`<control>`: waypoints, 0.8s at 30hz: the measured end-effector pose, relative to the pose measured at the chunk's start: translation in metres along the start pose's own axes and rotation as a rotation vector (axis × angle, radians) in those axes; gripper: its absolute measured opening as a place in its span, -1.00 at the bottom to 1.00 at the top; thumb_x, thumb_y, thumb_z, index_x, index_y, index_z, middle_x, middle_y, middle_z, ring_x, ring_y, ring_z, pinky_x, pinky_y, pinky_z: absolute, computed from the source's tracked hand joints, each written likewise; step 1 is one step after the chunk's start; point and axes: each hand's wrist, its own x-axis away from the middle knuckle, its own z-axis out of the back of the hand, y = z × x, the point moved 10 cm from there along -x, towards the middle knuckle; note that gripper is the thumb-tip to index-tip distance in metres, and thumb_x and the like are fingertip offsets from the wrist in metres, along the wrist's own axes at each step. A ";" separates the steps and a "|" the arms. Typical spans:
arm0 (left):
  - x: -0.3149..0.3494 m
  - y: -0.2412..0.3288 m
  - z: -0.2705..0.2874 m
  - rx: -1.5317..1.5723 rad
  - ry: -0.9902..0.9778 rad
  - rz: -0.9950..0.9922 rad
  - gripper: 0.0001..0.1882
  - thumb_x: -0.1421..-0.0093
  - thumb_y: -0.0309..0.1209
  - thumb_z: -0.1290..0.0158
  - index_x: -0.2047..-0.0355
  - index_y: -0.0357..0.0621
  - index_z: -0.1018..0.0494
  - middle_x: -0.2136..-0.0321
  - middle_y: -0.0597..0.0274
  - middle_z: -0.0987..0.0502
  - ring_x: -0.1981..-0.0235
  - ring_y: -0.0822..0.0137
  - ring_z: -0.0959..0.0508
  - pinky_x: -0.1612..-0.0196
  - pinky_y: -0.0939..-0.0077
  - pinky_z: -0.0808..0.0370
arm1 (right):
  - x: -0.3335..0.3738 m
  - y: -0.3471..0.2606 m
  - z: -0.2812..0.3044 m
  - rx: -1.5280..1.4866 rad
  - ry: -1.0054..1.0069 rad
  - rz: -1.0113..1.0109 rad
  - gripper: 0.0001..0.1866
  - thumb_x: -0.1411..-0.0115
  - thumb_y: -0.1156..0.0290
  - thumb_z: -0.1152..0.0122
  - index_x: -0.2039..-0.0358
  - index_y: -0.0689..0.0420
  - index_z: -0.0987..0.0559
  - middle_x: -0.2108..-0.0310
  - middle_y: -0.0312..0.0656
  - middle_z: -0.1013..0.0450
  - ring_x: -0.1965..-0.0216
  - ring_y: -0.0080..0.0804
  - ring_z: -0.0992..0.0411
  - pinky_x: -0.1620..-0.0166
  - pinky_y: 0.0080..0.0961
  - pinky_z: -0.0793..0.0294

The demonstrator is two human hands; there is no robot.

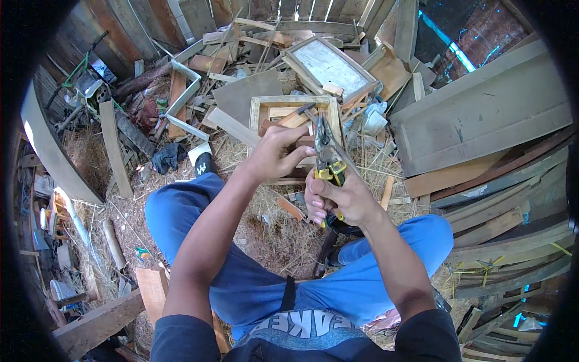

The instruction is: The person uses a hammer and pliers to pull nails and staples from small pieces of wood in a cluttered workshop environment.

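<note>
1. While the person sits with knees spread, seen in the single head view, the right hand (339, 196) is wrapped firmly around yellow-and-black pliers (329, 161), their metal nose pointing to the far side.
2. Just left of that nose, the left hand (276, 152) has its thumb and fingers bent toward a pinch; I cannot tell whether anything small is held there. Nor can I make out whether the pliers' jaws have hold of something.
3. Beyond both hands lies a wooden frame (256, 114), its far corners looking joined, with loose wood pieces inside and a hammer (307, 109) near its right side.
4. As I judge it, the work is under way: the tool is gripped and in position, but how much is finished or left does not show.
5. Farther off lies a pale framed panel (332, 69); a broad board (482, 108) leans at right.
</note>
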 end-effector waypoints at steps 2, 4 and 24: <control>0.001 -0.001 0.000 -0.003 -0.007 0.002 -0.76 -0.20 -0.39 -0.21 0.19 -0.29 -0.53 0.47 -0.07 -0.58 0.40 -0.06 -0.63 0.33 0.28 -0.49 | -0.003 -0.005 0.004 0.079 0.037 0.050 -0.79 -0.32 0.39 -0.27 0.22 0.20 -0.42 0.61 -0.24 -0.35 0.63 -0.43 -0.39 0.54 -0.45 -0.42; 0.004 -0.012 -0.004 0.032 -0.065 0.118 -0.77 -0.22 -0.39 -0.19 0.19 -0.30 -0.52 0.47 -0.11 -0.57 0.39 -0.07 -0.62 0.32 0.28 -0.48 | -0.007 -0.008 0.005 0.157 0.069 0.099 -0.81 -0.32 0.44 -0.26 0.21 0.21 -0.43 0.62 -0.22 -0.36 0.64 -0.42 -0.38 0.55 -0.46 -0.41; 0.022 -0.042 0.025 -0.158 -0.111 0.149 -0.72 -0.17 -0.38 -0.23 0.17 -0.27 -0.50 0.37 -0.16 -0.57 0.29 -0.15 -0.58 0.26 0.16 -0.48 | -0.037 -0.029 0.029 1.126 0.315 0.189 -0.63 -0.14 0.37 -0.46 0.10 0.32 -0.63 0.25 0.04 -0.63 0.23 -0.39 -0.61 0.12 -0.37 -0.55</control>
